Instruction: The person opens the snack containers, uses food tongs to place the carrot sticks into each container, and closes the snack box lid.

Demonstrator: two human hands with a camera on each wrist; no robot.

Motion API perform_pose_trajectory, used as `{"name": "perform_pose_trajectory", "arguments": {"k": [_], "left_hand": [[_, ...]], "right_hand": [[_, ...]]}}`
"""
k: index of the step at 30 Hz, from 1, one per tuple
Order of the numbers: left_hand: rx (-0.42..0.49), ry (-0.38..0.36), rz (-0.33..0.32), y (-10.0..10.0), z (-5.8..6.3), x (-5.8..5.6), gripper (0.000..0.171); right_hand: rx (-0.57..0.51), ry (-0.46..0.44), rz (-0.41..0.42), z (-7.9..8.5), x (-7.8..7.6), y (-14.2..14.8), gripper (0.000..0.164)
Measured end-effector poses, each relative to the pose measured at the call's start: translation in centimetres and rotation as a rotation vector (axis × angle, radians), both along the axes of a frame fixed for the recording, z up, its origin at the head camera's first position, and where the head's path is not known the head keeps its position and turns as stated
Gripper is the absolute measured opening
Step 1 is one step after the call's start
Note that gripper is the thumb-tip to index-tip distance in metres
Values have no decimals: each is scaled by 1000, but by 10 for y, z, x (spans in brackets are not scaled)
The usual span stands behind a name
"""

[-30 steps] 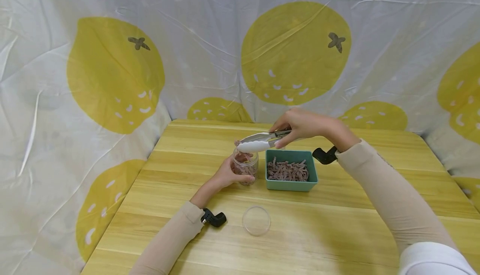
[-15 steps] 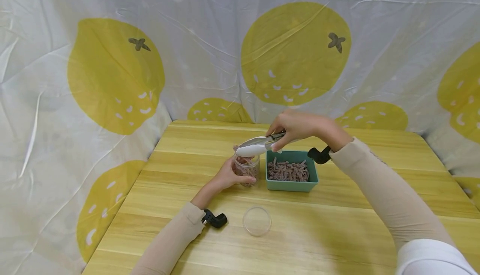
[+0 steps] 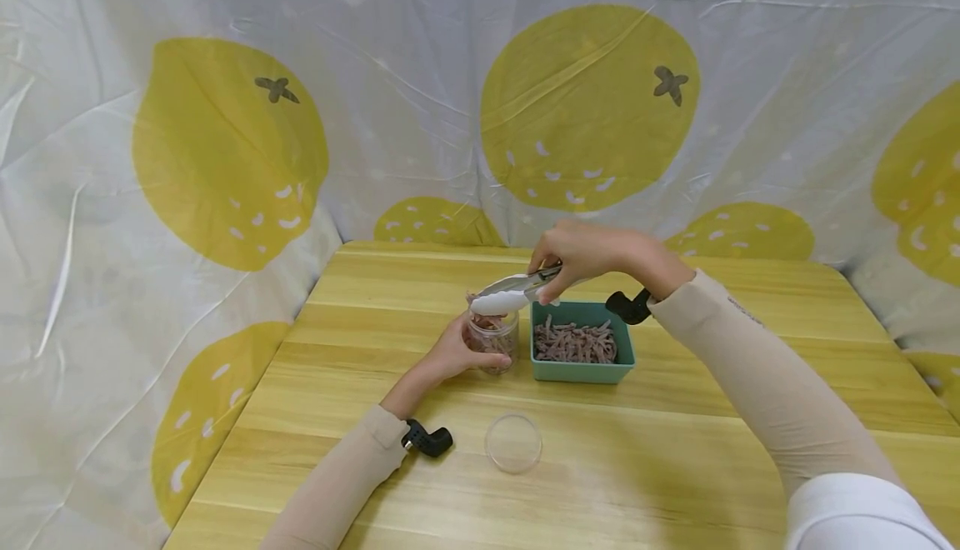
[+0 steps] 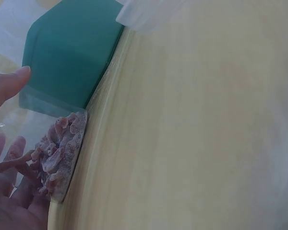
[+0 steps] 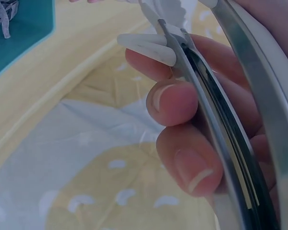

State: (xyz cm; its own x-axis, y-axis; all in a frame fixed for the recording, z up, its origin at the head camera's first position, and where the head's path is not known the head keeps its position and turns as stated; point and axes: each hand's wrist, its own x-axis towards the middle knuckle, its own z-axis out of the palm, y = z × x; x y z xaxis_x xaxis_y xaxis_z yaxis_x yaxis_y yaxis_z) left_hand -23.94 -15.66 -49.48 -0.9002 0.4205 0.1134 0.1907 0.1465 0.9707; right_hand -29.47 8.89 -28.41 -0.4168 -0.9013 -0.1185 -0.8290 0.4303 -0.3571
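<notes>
In the head view my left hand (image 3: pixel 452 350) grips a clear jar (image 3: pixel 498 347) from its left side, thumb across the near side. Brownish-pink meat-like strips (image 4: pixel 60 153) fill the jar's lower part in the left wrist view. My right hand (image 3: pixel 588 252) holds metal tongs (image 5: pixel 209 91) with white tips. Those tips lie over the jar's mouth, and some strips (image 3: pixel 471 297) show at their far left end. Fingers (image 5: pixel 173 103) curl round the tongs' arms in the right wrist view. Right of the jar, a teal box (image 3: pixel 583 374) holds more strips (image 3: pixel 576 342).
A clear round lid (image 3: pixel 513 445) lies flat on the wooden table (image 3: pixel 645 467), nearer the person than the jar. A pale curtain (image 3: pixel 405 100) printed with yellow lemons hangs along the table's back and left sides. Black wrist cameras (image 3: pixel 429 439) jut from both sleeves.
My right hand and the tongs have shifted slightly left and down, bringing the white tips lower over the jar's mouth. The left hand and jar stay almost where they were.
</notes>
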Motion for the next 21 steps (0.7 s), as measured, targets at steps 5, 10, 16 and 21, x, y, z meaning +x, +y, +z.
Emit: {"name": "perform_pose_trajectory", "arguments": {"k": [5,10,16,21], "left_hand": [[20,-21,-8,1,5,2,68],[24,-33,-18,0,2,1,69],[26,-34,-19,0,1,1,72],[22,-21,-11,2,1,0,80]], "right_hand": [[34,-9,-8,4,3,-4,39],[64,-8,-22,5,5,-7,40],[91,-26,-48,8,7,-10,38],[143,-21,-50,8,8,-14,37]]}}
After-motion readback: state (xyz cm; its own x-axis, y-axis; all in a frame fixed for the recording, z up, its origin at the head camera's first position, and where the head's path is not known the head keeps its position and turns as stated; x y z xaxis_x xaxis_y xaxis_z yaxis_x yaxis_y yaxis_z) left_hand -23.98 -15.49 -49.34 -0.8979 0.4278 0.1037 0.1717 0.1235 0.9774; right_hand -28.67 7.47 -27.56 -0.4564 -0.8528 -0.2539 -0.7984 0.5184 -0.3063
